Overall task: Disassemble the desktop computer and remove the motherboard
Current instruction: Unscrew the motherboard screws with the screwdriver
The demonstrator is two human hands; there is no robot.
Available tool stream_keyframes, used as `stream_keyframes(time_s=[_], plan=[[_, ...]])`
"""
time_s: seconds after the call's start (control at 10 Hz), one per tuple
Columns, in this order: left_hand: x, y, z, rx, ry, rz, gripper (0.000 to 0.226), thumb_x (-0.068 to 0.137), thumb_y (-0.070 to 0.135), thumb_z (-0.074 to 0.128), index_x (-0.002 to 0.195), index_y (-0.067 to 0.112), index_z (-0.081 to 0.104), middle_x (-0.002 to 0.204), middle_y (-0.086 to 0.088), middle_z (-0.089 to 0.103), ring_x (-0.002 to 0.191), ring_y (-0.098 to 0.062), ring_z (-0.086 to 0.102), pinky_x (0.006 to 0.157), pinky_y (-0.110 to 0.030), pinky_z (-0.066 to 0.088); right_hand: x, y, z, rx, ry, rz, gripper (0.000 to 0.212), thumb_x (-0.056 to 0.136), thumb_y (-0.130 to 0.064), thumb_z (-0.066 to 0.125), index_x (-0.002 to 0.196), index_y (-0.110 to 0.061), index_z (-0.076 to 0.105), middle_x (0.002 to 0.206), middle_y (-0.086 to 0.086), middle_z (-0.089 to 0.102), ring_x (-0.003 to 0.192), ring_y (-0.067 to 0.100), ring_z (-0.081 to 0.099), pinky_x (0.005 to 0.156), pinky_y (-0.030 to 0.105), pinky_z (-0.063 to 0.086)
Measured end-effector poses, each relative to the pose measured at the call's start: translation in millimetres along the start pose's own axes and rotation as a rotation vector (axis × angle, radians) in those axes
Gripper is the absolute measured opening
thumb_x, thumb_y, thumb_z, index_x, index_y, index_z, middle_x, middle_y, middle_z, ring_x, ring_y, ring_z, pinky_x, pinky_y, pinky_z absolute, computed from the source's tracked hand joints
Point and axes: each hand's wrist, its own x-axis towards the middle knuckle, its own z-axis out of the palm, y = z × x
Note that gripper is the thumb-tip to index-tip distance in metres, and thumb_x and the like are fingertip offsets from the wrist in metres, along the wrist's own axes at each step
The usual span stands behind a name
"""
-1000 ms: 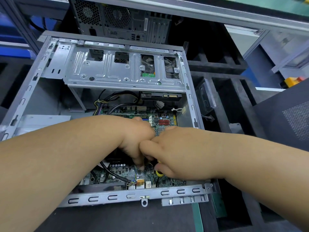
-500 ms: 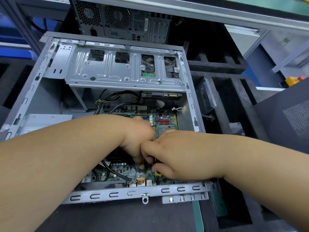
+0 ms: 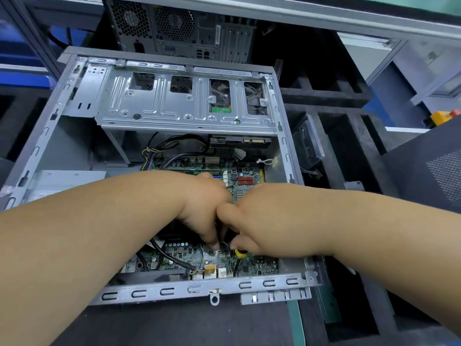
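The open grey computer case (image 3: 174, 289) lies on its side with the green motherboard (image 3: 252, 193) on its floor. Both my hands reach into its middle and touch each other. My right hand (image 3: 259, 221) grips a screwdriver (image 3: 240, 252) with a yellow-and-black handle, most of it hidden under the palm. My left hand (image 3: 204, 208) points its fingers down, with the fingertips on the board right beside the tool. Whether they pinch anything is hidden.
A silver drive cage (image 3: 184, 103) spans the far half of the case, with black cables (image 3: 174, 143) below it. A second tower (image 3: 179, 26) stands behind. Black foam compartments (image 3: 349, 136) lie to the right, a dark panel (image 3: 429, 171) further right.
Both hands stay pressed together over the same spot on the board. My view has drifted slightly; nothing has come loose.
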Motion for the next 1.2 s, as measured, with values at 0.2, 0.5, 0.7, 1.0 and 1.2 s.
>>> stream_keyframes(time_s=[0.2, 0.5, 0.7, 1.0, 1.2], plan=[[3, 1, 0, 0.094, -0.032, 0.025, 0.046, 0.076, 0.060, 0.067, 0.110, 0.029, 0.063, 0.108, 0.010, 0.062, 0.111, -0.016, 0.043, 0.098, -0.034, 0.034, -12, -14, -2, 0.361, -0.183, 0.061, 0.020, 0.074, -0.032, 0.068, 0.092, -0.028, 0.061, 0.080, -0.008, 0.061, 0.071, 0.016, 0.057, 0.062, 0.037, 0.048], [1, 0, -1, 0.082, -0.044, 0.032, 0.045, 0.075, 0.056, 0.068, 0.109, 0.027, 0.064, 0.109, 0.008, 0.060, 0.110, -0.017, 0.040, 0.098, -0.038, 0.033, -9, -17, -14, 0.148, -0.097, 0.063, 0.031, 0.055, -0.043, 0.082, 0.067, -0.030, 0.057, 0.056, -0.013, 0.000, 0.045, -0.001, -0.002, 0.041, 0.017, -0.001], [1, 0, 0, 0.084, -0.015, 0.039, 0.043, 0.075, 0.059, 0.068, 0.107, 0.030, 0.063, 0.108, 0.010, 0.060, 0.112, -0.017, 0.042, 0.098, -0.035, 0.035, -13, -20, -26, 0.394, -0.200, 0.078, 0.023, 0.072, -0.022, 0.069, 0.092, -0.018, 0.059, 0.084, -0.005, 0.058, 0.079, 0.022, 0.056, 0.075, 0.038, 0.045], [2, -1, 0, 0.035, -0.018, 0.023, 0.040, 0.074, 0.055, 0.070, 0.105, 0.029, 0.064, 0.106, 0.009, 0.062, 0.111, -0.018, 0.043, 0.099, -0.037, 0.033, -9, -14, -38, 0.315, -0.338, 0.071, 0.014, 0.096, -0.042, 0.043, 0.096, -0.028, 0.039, 0.086, -0.008, 0.055, 0.079, 0.023, 0.051, 0.091, 0.041, 0.044], [2, -3, 4, -0.019, 0.021, 0.012, 0.040, 0.072, 0.057, 0.072, 0.103, 0.033, 0.065, 0.101, 0.011, 0.062, 0.109, -0.016, 0.042, 0.093, -0.028, 0.030, -10, -13, -42, 0.482, -0.342, 0.055, 0.017, 0.083, -0.022, 0.058, 0.100, -0.022, 0.056, 0.096, -0.012, 0.043, 0.093, 0.020, 0.052, 0.090, 0.041, 0.043]])
